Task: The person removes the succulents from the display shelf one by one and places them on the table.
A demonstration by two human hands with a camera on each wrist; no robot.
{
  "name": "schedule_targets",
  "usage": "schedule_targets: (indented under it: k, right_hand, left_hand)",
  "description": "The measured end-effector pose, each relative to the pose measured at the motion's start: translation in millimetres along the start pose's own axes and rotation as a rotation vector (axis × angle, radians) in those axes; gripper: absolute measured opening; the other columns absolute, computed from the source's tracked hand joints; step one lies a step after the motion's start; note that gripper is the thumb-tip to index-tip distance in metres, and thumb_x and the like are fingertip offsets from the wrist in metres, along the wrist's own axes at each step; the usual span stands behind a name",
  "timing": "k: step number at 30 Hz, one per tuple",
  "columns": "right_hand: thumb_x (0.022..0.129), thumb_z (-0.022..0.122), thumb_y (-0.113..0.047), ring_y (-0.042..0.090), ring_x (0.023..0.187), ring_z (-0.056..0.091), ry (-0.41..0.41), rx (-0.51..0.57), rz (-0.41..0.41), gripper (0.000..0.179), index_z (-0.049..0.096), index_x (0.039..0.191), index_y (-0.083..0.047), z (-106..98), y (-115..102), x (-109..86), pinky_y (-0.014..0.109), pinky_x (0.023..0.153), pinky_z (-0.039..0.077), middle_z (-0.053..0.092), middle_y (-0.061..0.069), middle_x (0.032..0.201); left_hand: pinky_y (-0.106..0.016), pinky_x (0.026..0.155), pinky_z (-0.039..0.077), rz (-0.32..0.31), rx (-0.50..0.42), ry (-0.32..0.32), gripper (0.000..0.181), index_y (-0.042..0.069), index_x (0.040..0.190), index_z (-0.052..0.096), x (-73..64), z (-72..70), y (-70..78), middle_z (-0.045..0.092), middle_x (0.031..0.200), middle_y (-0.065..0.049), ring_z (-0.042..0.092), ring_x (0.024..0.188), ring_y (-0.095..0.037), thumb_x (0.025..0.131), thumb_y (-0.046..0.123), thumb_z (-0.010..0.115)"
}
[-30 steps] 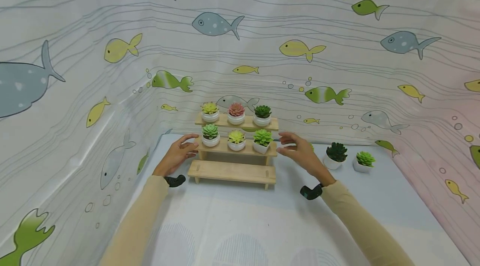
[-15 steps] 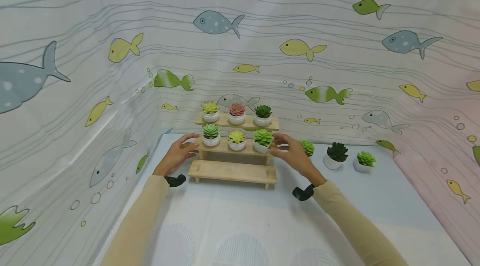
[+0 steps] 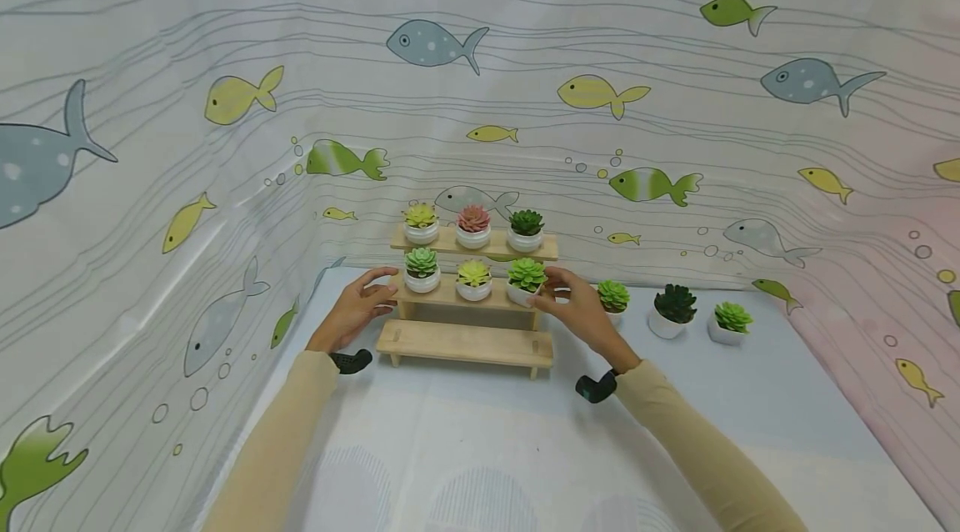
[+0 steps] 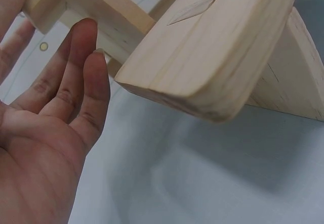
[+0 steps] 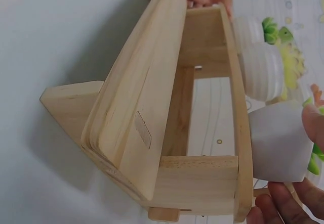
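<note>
A three-step wooden plant stand (image 3: 465,342) bears small potted artificial succulents on its upper two steps. My left hand (image 3: 351,313) holds the left end of the middle step, thumb and forefinger at the board, the other fingers lightly bent beside it in the left wrist view. With my right hand (image 3: 579,308) I pinch the white pot of a bright green succulent (image 3: 526,275) at the right end of that step. In the right wrist view the white pot (image 5: 281,142) sits against the board between thumb and fingers. Beside it stand a yellow succulent (image 3: 474,275) and a pale green one (image 3: 422,265).
Yellow (image 3: 421,219), pink (image 3: 473,223) and dark green (image 3: 526,228) succulents line the top step. On the table right of the stand are a green succulent (image 3: 613,297), a dark one (image 3: 674,308) and a small green one (image 3: 728,320). A fish-print curtain (image 3: 525,165) rises behind.
My right hand has moved left from beside the stand onto the bright green succulent's pot, uncovering a green succulent on the table. My left hand stays at the stand's left end.
</note>
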State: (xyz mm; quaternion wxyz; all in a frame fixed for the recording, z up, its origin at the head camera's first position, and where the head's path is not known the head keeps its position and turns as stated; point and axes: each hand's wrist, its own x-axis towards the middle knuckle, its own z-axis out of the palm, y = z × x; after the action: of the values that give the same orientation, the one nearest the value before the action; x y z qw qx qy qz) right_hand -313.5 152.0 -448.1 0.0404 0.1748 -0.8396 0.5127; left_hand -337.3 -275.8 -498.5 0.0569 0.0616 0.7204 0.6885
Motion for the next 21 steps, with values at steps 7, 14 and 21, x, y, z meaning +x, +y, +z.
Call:
schedule_targets:
  k: [7, 14, 21]
  right_hand:
    - [0.087, 0.082, -0.048, 0.032, 0.121, 0.061, 0.037, -0.024, 0.026, 0.079, 0.052, 0.148, -0.008, 4.3, 0.5, 1.6, 0.049, 0.101, 0.051, 0.064, 0.012, 0.128]
    - [0.087, 0.082, -0.049, 0.031, 0.118, 0.063, 0.056, -0.023, 0.048, 0.078, 0.053, 0.147, -0.007, 6.9, -1.8, 2.7, 0.047, 0.098, 0.053, 0.064, 0.012, 0.126]
    - [0.087, 0.082, -0.046, 0.032, 0.118, 0.064, 0.046, -0.005, 0.049, 0.075, 0.054, 0.146, -0.008, 6.7, -4.3, 1.2, 0.047, 0.096, 0.055, 0.064, 0.012, 0.125]
  left_hand:
    - [-0.054, 0.106, 0.046, -0.005, -0.010, 0.009, 0.057, 0.016, 0.151, 0.047, -0.4, 1.1, 1.8, 0.064, 0.115, -0.006, 0.064, 0.106, -0.024, 0.101, 0.030, 0.070]
    - [-0.054, 0.105, 0.046, -0.008, -0.012, 0.010, 0.058, 0.015, 0.151, 0.046, -0.3, 1.1, 2.3, 0.064, 0.115, -0.007, 0.064, 0.106, -0.025, 0.101, 0.030, 0.071]
    - [-0.057, 0.107, 0.044, -0.001, -0.009, 0.002, 0.060, 0.015, 0.153, 0.045, -1.5, 0.4, 2.5, 0.063, 0.117, -0.007, 0.065, 0.106, -0.024, 0.101, 0.030, 0.070]
